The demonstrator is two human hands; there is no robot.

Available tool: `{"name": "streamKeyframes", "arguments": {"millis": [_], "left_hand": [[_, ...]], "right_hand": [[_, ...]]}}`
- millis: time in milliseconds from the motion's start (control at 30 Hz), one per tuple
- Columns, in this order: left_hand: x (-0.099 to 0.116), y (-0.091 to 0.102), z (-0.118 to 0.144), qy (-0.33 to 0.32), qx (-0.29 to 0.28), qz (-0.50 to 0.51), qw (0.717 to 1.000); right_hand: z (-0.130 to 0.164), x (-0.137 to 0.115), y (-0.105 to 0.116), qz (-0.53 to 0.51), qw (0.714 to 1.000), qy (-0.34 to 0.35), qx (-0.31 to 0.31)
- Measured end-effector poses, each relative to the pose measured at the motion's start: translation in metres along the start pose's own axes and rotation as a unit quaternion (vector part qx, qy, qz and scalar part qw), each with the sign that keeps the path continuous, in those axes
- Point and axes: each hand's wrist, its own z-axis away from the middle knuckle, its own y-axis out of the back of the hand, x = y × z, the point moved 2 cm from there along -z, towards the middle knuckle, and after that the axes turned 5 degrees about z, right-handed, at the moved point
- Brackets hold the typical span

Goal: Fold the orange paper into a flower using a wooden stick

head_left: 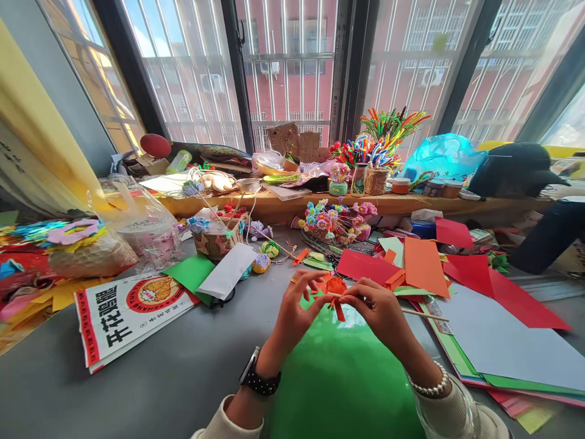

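Observation:
In the middle of the view, both hands are raised around a small orange paper flower [336,286] with loose strips hanging below it. My left hand [299,299], with a ring and a watch at the wrist, pinches its left side between thumb and fingertips. From the other side my right hand [375,308], wearing a pearl bracelet, pinches the flower's base. A thin wooden stick [427,314] sticks out to the right from behind that hand; whether it joins the flower is hidden. Directly beneath lies a glossy green surface [347,378].
Right of the hands lie orange card [425,265], red paper [525,299] and a pale sheet stack [516,341]. A printed paper bag [137,311] lies left. Behind stand a basket of colourful flowers [338,219] and a star-patterned box [219,241], below a cluttered windowsill [301,204].

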Motion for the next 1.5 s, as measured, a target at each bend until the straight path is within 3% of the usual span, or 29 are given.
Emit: {"name": "streamKeyframes", "arguments": {"millis": [100,200,300,400,467,833,1033,1500], "left_hand": [[-0.009,0.001,-0.001,0.127,0.009,0.071,0.989],[-0.016,-0.003,-0.001,0.217,-0.069,0.154,0.962],[-0.016,-0.007,-0.001,0.242,-0.135,0.261,0.925],[-0.014,-0.008,-0.001,0.244,-0.177,0.315,0.9],[-0.013,-0.009,-0.002,0.233,-0.193,0.318,0.899],[-0.015,-0.016,-0.006,0.212,-0.178,0.266,0.924],[-0.01,-0.015,-0.003,0.211,-0.173,0.271,0.923],[-0.011,-0.015,0.0,0.167,-0.16,0.209,0.95]], "right_hand": [[0.001,0.001,-0.001,0.022,1.0,0.013,0.018],[0.002,0.001,-0.003,0.043,0.998,0.034,0.025],[0.002,0.001,-0.006,0.051,0.997,0.047,0.019],[0.003,0.0,-0.008,0.057,0.996,0.061,0.015],[0.004,0.0,-0.01,0.068,0.995,0.073,0.02],[0.007,-0.003,-0.017,0.1,0.985,0.13,0.052],[0.009,-0.005,-0.021,0.119,0.977,0.153,0.084],[0.01,-0.006,-0.024,0.112,0.987,0.104,0.043]]}}
